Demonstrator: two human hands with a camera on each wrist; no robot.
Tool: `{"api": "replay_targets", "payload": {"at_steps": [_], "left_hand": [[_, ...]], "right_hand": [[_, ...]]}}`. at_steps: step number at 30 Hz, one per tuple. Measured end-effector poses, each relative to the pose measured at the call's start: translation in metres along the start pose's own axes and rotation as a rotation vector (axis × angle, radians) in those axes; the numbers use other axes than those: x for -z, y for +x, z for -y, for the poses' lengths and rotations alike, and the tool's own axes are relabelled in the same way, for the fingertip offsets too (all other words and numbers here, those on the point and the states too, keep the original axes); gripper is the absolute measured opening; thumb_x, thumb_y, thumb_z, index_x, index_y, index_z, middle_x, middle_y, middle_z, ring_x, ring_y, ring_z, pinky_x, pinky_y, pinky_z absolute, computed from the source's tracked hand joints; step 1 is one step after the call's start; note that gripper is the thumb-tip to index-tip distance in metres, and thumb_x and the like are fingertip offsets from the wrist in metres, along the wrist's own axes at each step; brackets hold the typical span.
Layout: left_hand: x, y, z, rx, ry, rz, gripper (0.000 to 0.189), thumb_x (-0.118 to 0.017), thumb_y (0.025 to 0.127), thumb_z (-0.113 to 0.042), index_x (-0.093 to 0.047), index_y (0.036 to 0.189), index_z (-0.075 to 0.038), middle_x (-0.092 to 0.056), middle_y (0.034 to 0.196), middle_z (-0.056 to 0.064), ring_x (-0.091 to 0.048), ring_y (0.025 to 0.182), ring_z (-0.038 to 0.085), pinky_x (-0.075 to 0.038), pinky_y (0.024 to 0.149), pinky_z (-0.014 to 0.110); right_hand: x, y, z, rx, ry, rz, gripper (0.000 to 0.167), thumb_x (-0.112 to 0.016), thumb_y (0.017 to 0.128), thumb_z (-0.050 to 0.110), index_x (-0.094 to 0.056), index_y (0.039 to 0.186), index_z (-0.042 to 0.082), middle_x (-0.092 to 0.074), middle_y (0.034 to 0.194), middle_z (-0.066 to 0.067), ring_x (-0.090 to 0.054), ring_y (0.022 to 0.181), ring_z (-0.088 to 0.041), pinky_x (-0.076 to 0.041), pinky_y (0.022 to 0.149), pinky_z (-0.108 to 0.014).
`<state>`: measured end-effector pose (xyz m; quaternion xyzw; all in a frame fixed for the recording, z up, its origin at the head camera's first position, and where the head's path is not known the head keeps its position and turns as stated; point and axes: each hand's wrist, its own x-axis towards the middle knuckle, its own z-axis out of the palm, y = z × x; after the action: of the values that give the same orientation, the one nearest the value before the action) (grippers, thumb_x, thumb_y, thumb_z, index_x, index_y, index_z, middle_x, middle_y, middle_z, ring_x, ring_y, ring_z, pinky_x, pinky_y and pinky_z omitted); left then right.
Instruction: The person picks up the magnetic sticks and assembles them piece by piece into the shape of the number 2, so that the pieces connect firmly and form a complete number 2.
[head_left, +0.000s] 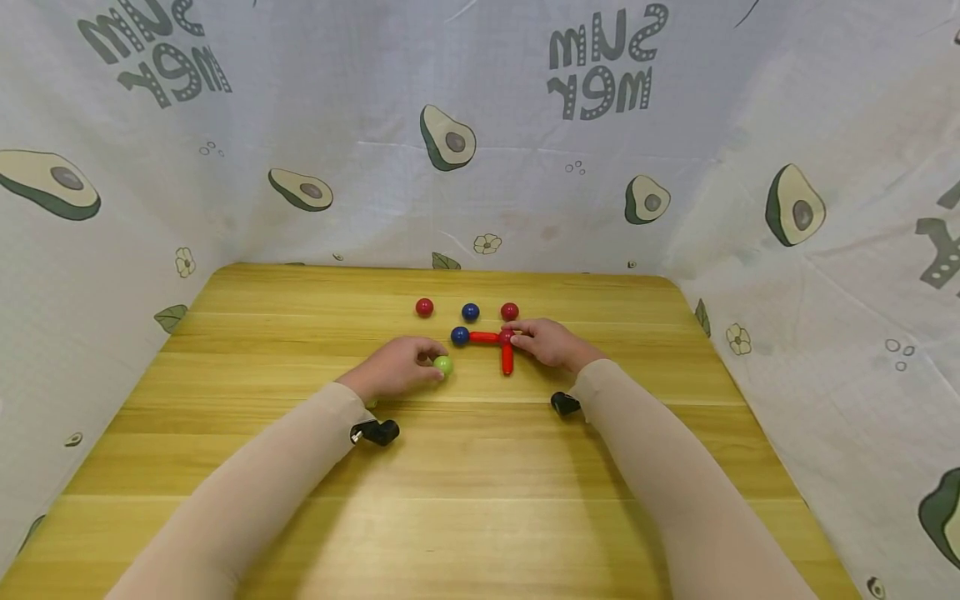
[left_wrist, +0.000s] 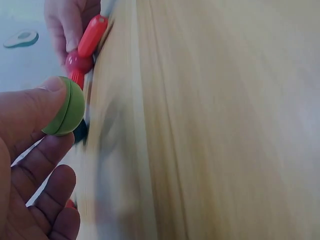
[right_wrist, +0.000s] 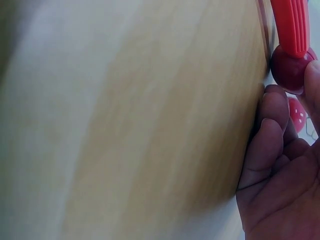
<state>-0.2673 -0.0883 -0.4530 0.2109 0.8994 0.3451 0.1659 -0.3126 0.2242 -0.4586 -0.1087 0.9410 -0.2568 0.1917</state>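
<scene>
The left hand (head_left: 401,365) holds a green ball (head_left: 443,366) in a narrow pinch, the thumb on one side and the index finger on the other; its remaining fingers are loosely bent. This ball is in the far half of the worktop (head_left: 435,533), between its left and right edges. The right hand (head_left: 551,342) pinches a crimson ball (head_left: 507,337), to which two red rods are joined. One rod (head_left: 484,337) goes toward the left edge and ends in a blue ball (head_left: 460,336); the other rod (head_left: 507,360) points to the near edge. The green ball is near this blue ball, but apart. Closer to the far edge stand, from left to right, a red ball (head_left: 424,307), a second blue ball (head_left: 470,312) and a second red ball (head_left: 510,311). Behind the far edge hangs a cloth (head_left: 525,208) with avocado prints.
</scene>
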Motion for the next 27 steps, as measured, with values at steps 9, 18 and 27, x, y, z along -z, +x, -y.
{"api": "replay_targets", "payload": {"at_steps": [9, 18, 27], "left_hand": [[-0.013, 0.008, -0.012, -0.024, 0.003, 0.016, 0.028, -0.078, 0.097, -0.03, -0.073, 0.123, -0.022, -0.07, 0.112, -0.004, -0.06, 0.103, 0.02, -0.05, 0.098, 0.04], [-0.025, 0.013, -0.022, -0.053, 0.033, 0.04, 0.037, -0.078, 0.097, -0.03, -0.071, 0.132, -0.018, -0.071, 0.122, -0.003, -0.062, 0.107, 0.017, -0.052, 0.103, 0.039], [-0.036, 0.019, -0.029, -0.082, 0.046, 0.062, 0.039, -0.077, 0.098, -0.03, -0.071, 0.134, -0.017, -0.072, 0.121, -0.002, -0.063, 0.107, 0.017, -0.052, 0.103, 0.04]], "right_hand": [[0.001, 0.001, 0.0, -0.02, 0.021, 0.012, 0.046, -0.052, 0.112, 0.032, -0.052, 0.156, 0.023, -0.06, 0.136, -0.016, -0.051, 0.126, -0.035, -0.033, 0.125, -0.058], [0.0, 0.003, -0.001, -0.035, 0.027, 0.017, 0.047, -0.051, 0.112, 0.035, -0.051, 0.157, 0.024, -0.055, 0.15, -0.018, -0.049, 0.136, -0.036, -0.029, 0.127, -0.059], [0.001, 0.002, -0.002, -0.006, 0.022, 0.016, 0.046, -0.051, 0.112, 0.033, -0.052, 0.157, 0.022, -0.061, 0.129, -0.015, -0.052, 0.123, -0.034, -0.033, 0.124, -0.058]]}}
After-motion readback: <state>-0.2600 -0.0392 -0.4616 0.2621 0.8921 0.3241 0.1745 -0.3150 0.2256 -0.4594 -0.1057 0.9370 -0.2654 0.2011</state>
